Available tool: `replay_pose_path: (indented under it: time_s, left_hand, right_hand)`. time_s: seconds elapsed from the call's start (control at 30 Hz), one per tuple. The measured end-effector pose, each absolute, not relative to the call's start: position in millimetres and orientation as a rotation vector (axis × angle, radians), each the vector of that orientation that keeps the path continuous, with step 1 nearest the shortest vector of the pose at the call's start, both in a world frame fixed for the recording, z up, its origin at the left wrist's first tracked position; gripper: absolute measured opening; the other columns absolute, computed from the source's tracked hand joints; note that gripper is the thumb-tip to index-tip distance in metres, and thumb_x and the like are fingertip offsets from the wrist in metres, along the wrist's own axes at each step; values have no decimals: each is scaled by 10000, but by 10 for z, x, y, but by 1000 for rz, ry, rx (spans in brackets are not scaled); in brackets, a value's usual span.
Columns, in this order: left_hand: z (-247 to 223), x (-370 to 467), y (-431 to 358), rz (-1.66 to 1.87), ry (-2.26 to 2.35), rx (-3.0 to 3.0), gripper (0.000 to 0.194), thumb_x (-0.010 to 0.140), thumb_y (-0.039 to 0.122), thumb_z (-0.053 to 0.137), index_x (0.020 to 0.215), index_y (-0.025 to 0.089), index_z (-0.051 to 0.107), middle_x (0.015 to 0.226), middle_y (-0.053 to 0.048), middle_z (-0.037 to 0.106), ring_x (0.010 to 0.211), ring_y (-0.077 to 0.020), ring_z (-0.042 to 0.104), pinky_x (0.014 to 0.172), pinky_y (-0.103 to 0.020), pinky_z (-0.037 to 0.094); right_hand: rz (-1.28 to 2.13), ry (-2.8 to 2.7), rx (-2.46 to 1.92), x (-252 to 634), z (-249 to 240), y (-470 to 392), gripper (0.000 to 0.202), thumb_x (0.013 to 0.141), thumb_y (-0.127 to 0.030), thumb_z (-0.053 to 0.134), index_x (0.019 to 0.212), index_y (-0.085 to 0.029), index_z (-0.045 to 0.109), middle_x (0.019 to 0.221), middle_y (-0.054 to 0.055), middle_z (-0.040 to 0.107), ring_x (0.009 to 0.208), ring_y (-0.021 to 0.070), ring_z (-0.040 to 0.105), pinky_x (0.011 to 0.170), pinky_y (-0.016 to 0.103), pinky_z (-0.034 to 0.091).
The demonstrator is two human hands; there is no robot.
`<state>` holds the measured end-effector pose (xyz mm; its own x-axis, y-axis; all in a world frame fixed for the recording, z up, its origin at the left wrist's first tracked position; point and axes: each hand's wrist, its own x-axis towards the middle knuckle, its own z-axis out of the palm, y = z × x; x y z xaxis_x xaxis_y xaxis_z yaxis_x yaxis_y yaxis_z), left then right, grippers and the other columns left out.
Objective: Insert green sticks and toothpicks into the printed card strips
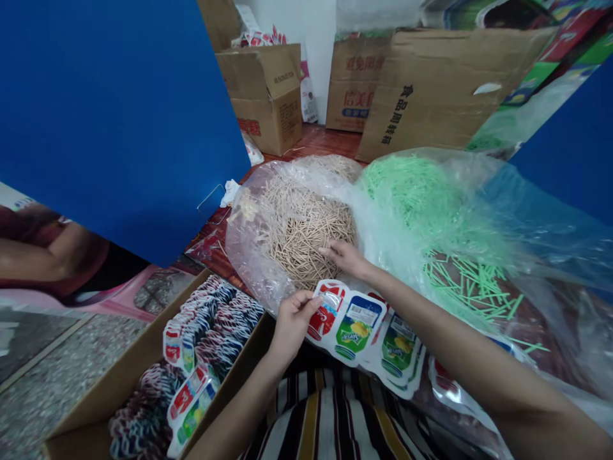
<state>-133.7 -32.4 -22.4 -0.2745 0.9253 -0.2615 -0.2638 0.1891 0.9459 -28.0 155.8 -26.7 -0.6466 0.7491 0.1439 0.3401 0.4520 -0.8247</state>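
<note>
red packet [326, 319] in pinch of left hand [293, 319]

Far beyond the right fingers [341, 248], a pale wall [316, 32] is partly hidden by cartons. An open carton [285, 96] is seen beyond them to the left, and a pink-and-white pack [309, 96] is stood just beside it. Slightly right of the fingers, a red-lettered carton [352, 89] is partly covered by a wider carton [431, 96], marked in black characters. To the far left, the view is blocked by a blue panel [105, 108]; another blue panel [587, 147] is seen far right. Left of and beyond the left fingers [305, 300], a bent wire [209, 197] is found near a white scrap [230, 193]. Speckled floor [96, 377] is shown at far left.
</note>
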Motion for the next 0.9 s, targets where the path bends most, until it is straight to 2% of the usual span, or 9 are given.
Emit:
replay_pose_path:
  time_s: [0.07, 0.17, 0.3, 0.37, 0.47, 0.63, 0.9]
  left_hand:
    - [-234, -1378, -310, 1397, 1346, 683, 206, 737, 347, 689, 768, 144, 674, 645, 4, 671, 563, -125, 592, 567, -224, 470]
    - [-253, -1420, -278, 1455, 1348, 670, 207, 716, 340, 713, 775, 142, 694, 634, 6, 679, 546, -123, 596, 560, -223, 476]
    - [-266, -1426, -219, 1512, 1322, 666, 207, 712, 333, 717, 788, 141, 709, 642, 4, 689, 551, -122, 602, 568, -223, 482]
    - [-255, -1415, -187, 1533, 1305, 659, 200, 710, 326, 718, 788, 142, 711, 642, 5, 691, 553, -120, 603, 576, -221, 485]
    - [-226, -1400, -143, 1548, 1296, 638, 184, 706, 319, 717, 754, 142, 704, 623, 6, 687, 535, -116, 592, 554, -214, 478]
    - [-206, -1371, -93, 1557, 1292, 637, 167, 694, 300, 722, 706, 138, 686, 600, 6, 676, 511, -109, 573, 534, -210, 466]
    - [-212, -1323, -38, 1558, 1242, 579, 176, 669, 299, 738, 712, 134, 697, 610, -2, 684, 516, -110, 576, 559, -222, 469]
  right_hand:
    - [1165, -2091, -911, -289, -243, 1542, 494, 828, -630, 447, 700, -170, 575, 664, 31, 630, 669, 176, 588, 672, 299, 462]
    - [1303, -1905, -900, -288, -164, 1521, 494, 908, -579, 309, 844, -173, 581, 778, 60, 687, 733, 175, 646, 710, 320, 504]
    - [1790, -1391, -824, -249, 2, 1487, 312, 830, -492, 570, 854, -181, 569, 770, 56, 715, 712, 180, 687, 712, 344, 546]
    - [1912, -1224, -741, -218, 101, 1442, 278, 781, -441, 661, 841, -184, 571, 765, 44, 719, 740, 184, 696, 727, 343, 558]
    - [1957, -1182, -581, -169, 267, 1330, 261, 765, -401, 695, 865, -190, 580, 800, 32, 724, 820, 188, 698, 755, 331, 565]
    - [1922, -1275, -461, -102, 491, 1147, 219, 811, -387, 656, 904, -200, 591, 866, 34, 728, 889, 180, 690, 769, 302, 561]
    - [2008, -1400, -417, -30, 465, 1105, 196, 844, -383, 619, 915, -204, 586, 896, 39, 732, 813, 161, 691, 770, 311, 541]
